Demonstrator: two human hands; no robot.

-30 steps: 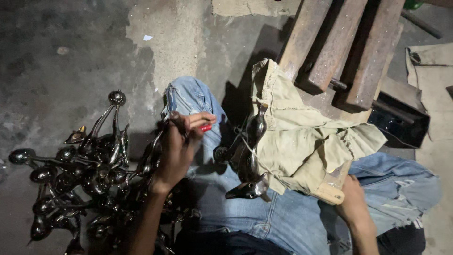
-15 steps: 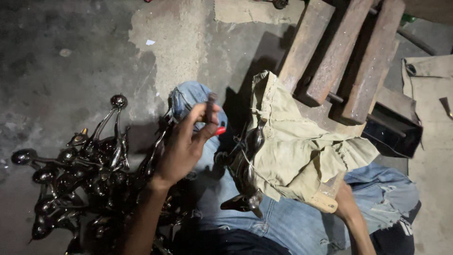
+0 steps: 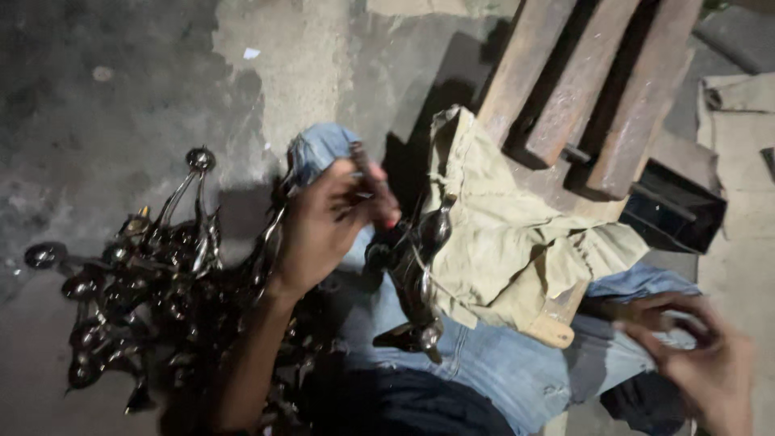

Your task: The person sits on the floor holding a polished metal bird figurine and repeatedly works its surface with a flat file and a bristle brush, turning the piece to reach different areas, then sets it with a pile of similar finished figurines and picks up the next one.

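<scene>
Your floor [image 3: 121, 89] is grey, rough concrete. Rusty metal beams [image 3: 581, 89] lie at its top right edge, with a tan cloth [image 3: 500, 242] draped below them. A black box [image 3: 674, 214] sits beside them; its inside is too dark to see. A pile of dark metal spoons [image 3: 137, 291] lies at the left. Your left hand [image 3: 323, 230] pinches a thin dark spoon [image 3: 361, 169] above your knee. Your right hand [image 3: 702, 355] is spread, holding nothing.

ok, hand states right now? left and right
Left hand: closed on a small dark metal piece.
Right hand: fingers spread, open, holding nothing, blurred.
</scene>
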